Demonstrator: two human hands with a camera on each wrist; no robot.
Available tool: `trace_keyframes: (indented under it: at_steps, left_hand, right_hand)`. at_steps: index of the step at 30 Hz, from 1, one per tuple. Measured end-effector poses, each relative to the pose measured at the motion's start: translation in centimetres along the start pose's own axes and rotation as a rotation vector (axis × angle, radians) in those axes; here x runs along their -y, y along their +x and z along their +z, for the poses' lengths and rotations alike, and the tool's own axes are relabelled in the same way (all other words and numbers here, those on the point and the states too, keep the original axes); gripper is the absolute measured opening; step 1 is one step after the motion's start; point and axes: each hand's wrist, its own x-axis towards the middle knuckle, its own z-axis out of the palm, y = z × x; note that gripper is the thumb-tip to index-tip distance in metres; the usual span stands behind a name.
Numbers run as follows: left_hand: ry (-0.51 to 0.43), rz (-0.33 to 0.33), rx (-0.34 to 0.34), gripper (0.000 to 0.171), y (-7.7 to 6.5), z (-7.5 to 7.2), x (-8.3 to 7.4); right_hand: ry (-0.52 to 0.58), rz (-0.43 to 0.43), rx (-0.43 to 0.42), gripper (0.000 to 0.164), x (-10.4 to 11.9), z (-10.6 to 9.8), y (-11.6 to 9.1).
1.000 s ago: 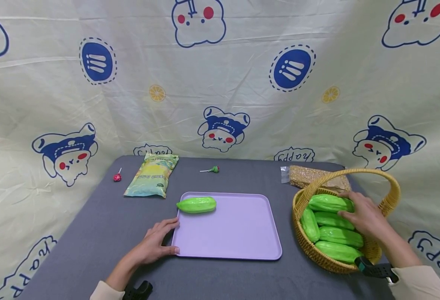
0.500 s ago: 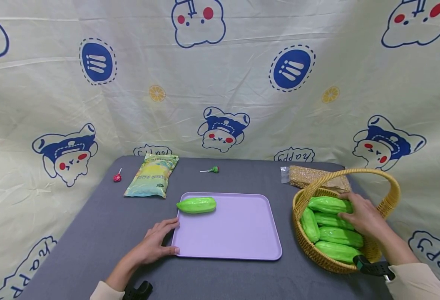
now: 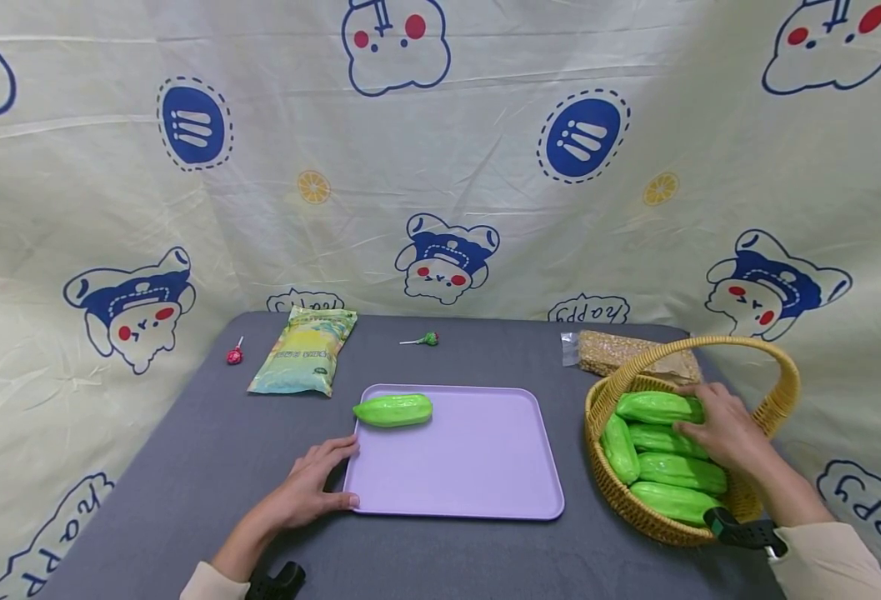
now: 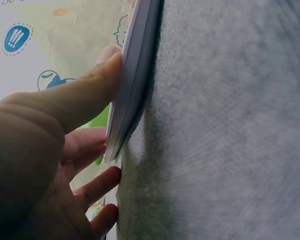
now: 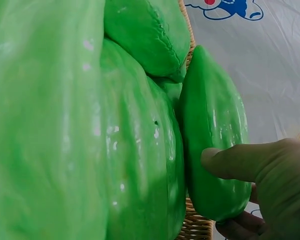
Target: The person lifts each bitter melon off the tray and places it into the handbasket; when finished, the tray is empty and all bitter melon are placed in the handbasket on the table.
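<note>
A lilac tray (image 3: pixel 470 467) lies in the middle of the table with one green ridged gourd (image 3: pixel 395 410) at its far left corner. My left hand (image 3: pixel 308 487) touches the tray's left edge, thumb near the front corner and fingers extended farther back. In the left wrist view the thumb (image 4: pixel 97 82) lies against the rim. At the right stands a woven basket (image 3: pixel 628 517) holding several more gourds. My right hand (image 3: pixel 733 429) reaches into it and grips the farthest gourd (image 5: pixel 215 135), thumb on its near side and fingers behind, partly hidden.
The basket's tall handle (image 3: pixel 785 375) arches over the gourds and my right hand. Behind it lies a clear bag of grain (image 3: pixel 613 350). Towards the back are a yellow-green snack bag (image 3: pixel 305 350), a red lollipop (image 3: pixel 235 355) and a green lollipop (image 3: pixel 431 338). A printed curtain (image 3: pixel 485 192) hangs behind.
My right hand and the gourd in its grip have shifted very slightly left within the basket. The left hand and the tray have stayed in place.
</note>
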Motion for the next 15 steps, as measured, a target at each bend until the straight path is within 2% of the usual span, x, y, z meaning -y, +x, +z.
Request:
trace_keyframes:
  at_steps: [15]
  left_hand:
    - [0.001, -0.003, -0.005, 0.075, 0.01, 0.03, 0.06]
  right_hand:
    - [0.024, 0.022, -0.032, 0.067, 0.35, 0.14, -0.11]
